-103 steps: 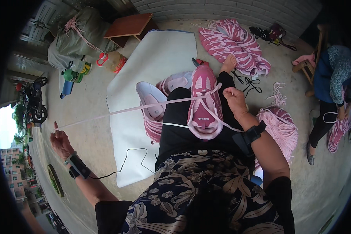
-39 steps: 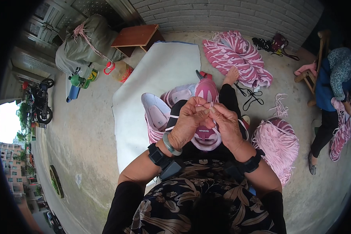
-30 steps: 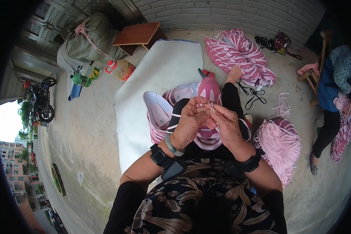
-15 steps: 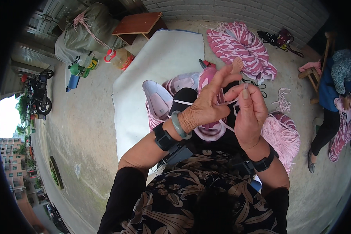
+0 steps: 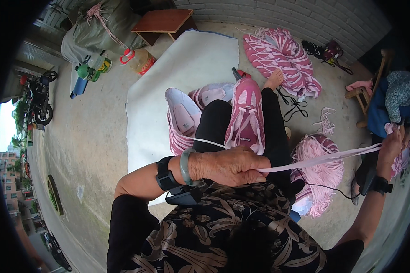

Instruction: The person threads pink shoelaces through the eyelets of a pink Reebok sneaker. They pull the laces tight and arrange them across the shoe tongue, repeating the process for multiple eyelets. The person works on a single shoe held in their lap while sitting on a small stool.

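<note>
My left hand (image 5: 234,166) is closed on a pale pink shoelace (image 5: 323,158) in front of my waist. The lace runs taut to my right hand (image 5: 392,144), held far out to the right with its fingers closed on it. A pink sneaker (image 5: 245,113) lies between my knees, toe pointing away. Its heel end is partly hidden behind my left hand. To the left of my knee stand nested pink shoe uppers (image 5: 183,119), with another upper (image 5: 214,94) behind them. A thin white strand crosses my left thigh toward the left hand.
A thick bundle of pink laces (image 5: 318,164) lies by my right leg. Farther off sit a pile of pink shoe uppers (image 5: 282,59), a white sheet (image 5: 146,109), plastic bottles (image 5: 139,61) and a wooden stool (image 5: 163,22). Another person (image 5: 398,91) works at the right.
My hands were close together over the sneaker. Now my right hand has swung far right and my left hand has dropped nearer my body, stretching the lace between them and uncovering the sneaker.
</note>
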`<state>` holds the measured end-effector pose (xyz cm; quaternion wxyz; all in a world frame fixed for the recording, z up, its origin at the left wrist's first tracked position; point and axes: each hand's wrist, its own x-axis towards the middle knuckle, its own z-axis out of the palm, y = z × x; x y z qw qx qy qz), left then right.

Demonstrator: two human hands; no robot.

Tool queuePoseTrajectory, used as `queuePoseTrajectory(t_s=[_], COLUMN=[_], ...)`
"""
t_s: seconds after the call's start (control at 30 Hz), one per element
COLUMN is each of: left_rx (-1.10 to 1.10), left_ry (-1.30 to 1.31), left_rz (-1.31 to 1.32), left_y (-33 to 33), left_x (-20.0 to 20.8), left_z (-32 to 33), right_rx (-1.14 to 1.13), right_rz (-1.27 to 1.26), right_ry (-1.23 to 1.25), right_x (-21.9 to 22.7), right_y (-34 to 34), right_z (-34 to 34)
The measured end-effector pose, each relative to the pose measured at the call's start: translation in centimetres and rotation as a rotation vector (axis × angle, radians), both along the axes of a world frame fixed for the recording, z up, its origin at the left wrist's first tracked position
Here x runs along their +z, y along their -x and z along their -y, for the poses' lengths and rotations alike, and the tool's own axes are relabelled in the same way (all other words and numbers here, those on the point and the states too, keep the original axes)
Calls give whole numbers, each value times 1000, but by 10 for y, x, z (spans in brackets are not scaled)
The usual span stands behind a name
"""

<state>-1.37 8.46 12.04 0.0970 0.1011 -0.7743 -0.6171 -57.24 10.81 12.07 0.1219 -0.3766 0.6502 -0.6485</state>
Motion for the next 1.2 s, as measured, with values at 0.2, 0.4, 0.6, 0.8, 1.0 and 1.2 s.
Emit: queuePoseTrajectory(t_s=[0.2, 0.4, 0.6, 0.8, 1.0, 1.2], left_rx=[144, 145, 158, 256, 269, 247], left_ry=[317, 139, 153, 164, 197, 239], left_rz=[-1, 54, 34, -1, -54, -58], left_y=[12, 15, 19, 19, 19, 16], left_x=[-35, -89, -75, -81, -97, -99], left_z=[11, -8, 2, -3, -6, -6], right_rx=[-569, -152, 767, 930, 863, 891], right_rz=[-704, -158, -12, -544, -801, -782], right_ry=[-346, -220, -314, -414, -474, -498], right_x=[-31, -100, -123, -130, -117, -126], right_y=[80, 16, -265, -404, -422, -420], right_z=[-19, 46, 106, 110, 98, 107])
